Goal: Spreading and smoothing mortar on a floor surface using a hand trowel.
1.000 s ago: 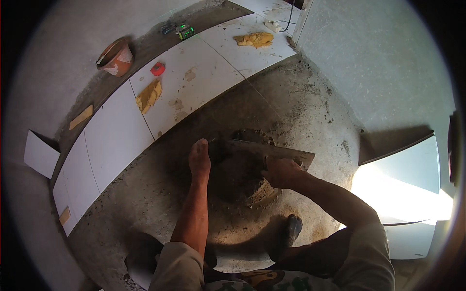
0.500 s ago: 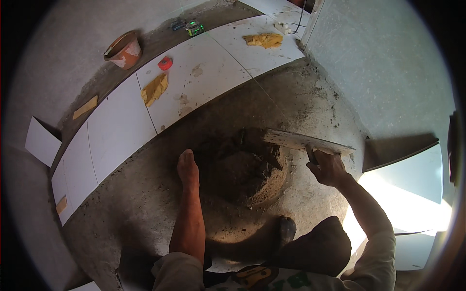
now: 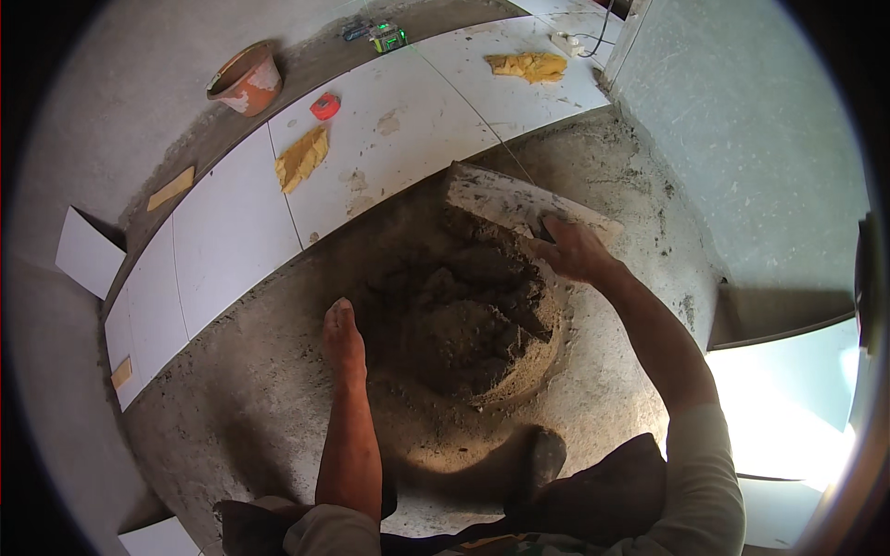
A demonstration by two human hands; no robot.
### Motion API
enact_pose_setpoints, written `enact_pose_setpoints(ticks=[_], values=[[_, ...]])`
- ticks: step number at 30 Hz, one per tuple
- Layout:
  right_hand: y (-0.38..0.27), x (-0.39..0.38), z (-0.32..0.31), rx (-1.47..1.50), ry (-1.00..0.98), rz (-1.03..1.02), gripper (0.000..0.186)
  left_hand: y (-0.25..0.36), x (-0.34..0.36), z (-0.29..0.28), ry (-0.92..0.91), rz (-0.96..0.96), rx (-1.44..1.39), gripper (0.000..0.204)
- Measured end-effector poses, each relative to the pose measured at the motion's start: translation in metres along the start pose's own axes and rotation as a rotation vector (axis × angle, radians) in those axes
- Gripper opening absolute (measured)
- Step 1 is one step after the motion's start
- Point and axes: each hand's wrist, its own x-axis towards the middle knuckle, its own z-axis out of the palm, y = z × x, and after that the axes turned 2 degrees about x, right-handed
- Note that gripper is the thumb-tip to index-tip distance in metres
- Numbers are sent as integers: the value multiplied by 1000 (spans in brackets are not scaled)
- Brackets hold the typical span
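My right hand (image 3: 577,250) is closed round the handle of a long, mortar-smeared plastering float (image 3: 524,199). The float's blade is tilted over the far side of a dark heap of sandy mortar (image 3: 459,310), close to the white tiles. To the left of the heap, my left hand (image 3: 345,338) hangs in the air, seen edge-on from the thumb side. Nothing shows in it, and its fingers look stretched out, though partly hidden.
White floor tiles (image 3: 222,232) run in a row along the far wall. On them lie crumpled yellow sponges or cloths (image 3: 527,67) and a red tape measure (image 3: 325,107). Behind stand a bucket (image 3: 247,82) and a green-lit laser level (image 3: 387,38). Loose tiles (image 3: 788,375) lean at the right.
My right hand has swung the float left and away from me, to the heap's far edge, turning its blade. The left hand has shifted slightly left and nearer.
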Motion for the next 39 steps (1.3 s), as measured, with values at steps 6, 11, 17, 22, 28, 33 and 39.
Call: enact_pose_setpoints(ticks=[6, 11, 17, 22, 28, 33, 39], values=[[5, -79, -38, 141, -17, 44, 27, 11, -11, 5, -1, -68, 26, 62], [7, -70, -5, -226, -252, 89, 34, 16, -20, 11, -6, -82, 9, 59], [1, 14, 26, -209, -239, -3, 41, 27, -17, 19, -15, -6, -59, 55], [-18, 54, 30, -173, -186, 28, 42, 56, -5, -4, -123, 135, 125, 51], [-30, 26, -1, -66, -119, 12, 40, 102, 1, -65, -347, 528, 579, 43], [-24, -58, -44, 52, -82, -241, 27, 121, 0, -136, -736, 463, 1129, 45], [-26, -111, -10, -294, -50, -595, 34, 118, 7, -165, -605, 274, 1074, 46]])
